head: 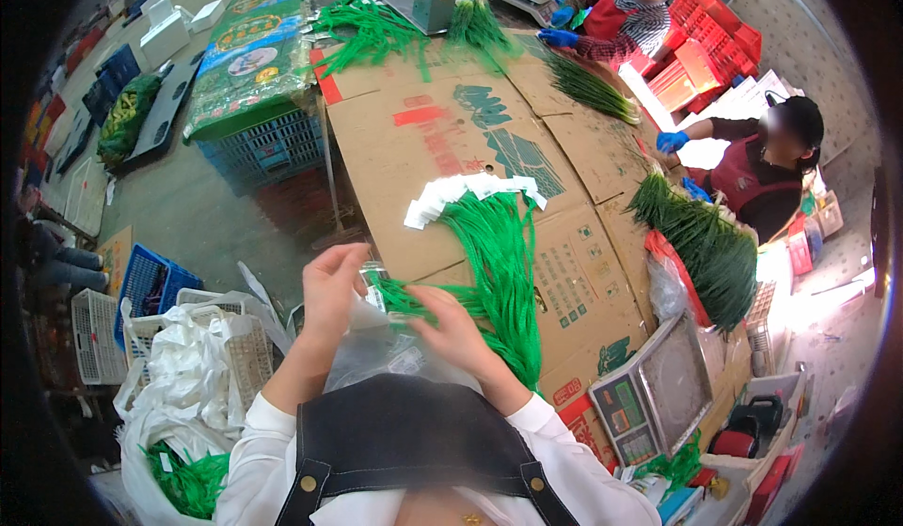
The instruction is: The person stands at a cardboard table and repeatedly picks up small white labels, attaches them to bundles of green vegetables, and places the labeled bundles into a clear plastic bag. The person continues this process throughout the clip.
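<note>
My left hand [330, 290] has its thumb and fingers drawn together at a small white label [374, 299] and clear plastic; its fingertips partly hide the grip. White paper hangs below those fingers. My right hand [451, 328] lies across a few green mesh netting strands [448, 299], which run between its thumb and fingers towards the label. Just beyond it, a thick bundle of green mesh netting [497, 265] curves over the cardboard [395, 145]. White labels [458, 191] fan out along the bundle's far end. Clear plastic bags [377, 357] lie under my wrists.
A digital scale [652, 392] stands at the right, near piled green onions [695, 251]. Two people [751, 152] in blue gloves work across the table. More netting [370, 25] lies at the far end. Crates and white bags [187, 357] crowd the left; a stacked blue crate [264, 145] stands beyond.
</note>
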Available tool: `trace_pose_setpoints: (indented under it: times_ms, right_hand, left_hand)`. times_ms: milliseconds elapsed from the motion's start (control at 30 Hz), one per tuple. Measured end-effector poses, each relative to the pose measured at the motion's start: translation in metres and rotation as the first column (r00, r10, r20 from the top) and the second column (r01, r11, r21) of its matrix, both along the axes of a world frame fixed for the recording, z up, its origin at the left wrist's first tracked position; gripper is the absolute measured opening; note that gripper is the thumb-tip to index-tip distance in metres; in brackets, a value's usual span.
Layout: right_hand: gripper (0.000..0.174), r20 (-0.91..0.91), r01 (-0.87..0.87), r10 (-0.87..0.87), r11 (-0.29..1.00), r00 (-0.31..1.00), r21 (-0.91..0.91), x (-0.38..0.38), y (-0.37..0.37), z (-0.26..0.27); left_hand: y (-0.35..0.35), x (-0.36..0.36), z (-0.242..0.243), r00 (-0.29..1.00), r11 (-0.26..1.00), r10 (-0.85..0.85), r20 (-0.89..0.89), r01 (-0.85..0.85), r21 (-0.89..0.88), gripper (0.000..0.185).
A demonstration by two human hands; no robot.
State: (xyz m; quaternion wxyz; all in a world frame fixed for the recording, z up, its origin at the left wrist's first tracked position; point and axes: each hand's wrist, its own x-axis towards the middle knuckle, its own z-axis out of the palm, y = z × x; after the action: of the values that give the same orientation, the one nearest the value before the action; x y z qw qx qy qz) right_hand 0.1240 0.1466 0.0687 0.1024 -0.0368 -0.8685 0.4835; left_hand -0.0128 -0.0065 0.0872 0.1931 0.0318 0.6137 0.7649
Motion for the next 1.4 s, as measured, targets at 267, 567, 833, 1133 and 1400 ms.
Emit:
trace_pose_setpoints:
  times_ms: [267,567,833,1133,1400]
  right_hand:
    - [0.02,0.261,0.123,0.047,0.792,0.964,-0.599,-0.032,-0.03,-0.007]
    - [0.028,0.058,0.103,-0.09,0.654,0.994,-0.749,-0.023,-0.026,0.007]
    - [0.018,0.062,0.169,-0.159,0.859,0.985,-0.483,-0.021,-0.018,0.026]
    - [0.002,-0.27,0.271,-0.334,0.931,0.903,-0.244,-0.025,0.015,0.042]
    - [0.077,-0.322,0.499,-0.382,0.673,0.866,0.546,-0.064,0.091,-0.011]
  left_hand:
    - [-0.027,-0.031,0.026,0.99,0.975,0.099,0.103,-0.118,0.191,0.03]
    - [-0.034,-0.015,0.011,0.557,0.817,-0.576,-0.597,0.393,-0.422,0.039]
    - [-0.021,0.002,-0.007,0.719,0.835,-0.545,-0.431,0.417,-0.36,0.017]
    - [-0.028,-0.004,-0.032,0.784,0.885,-0.432,-0.445,0.273,-0.377,0.017]
    - [-0.051,-0.019,-0.053,0.896,0.956,-0.294,-0.334,0.285,-0.075,0.019]
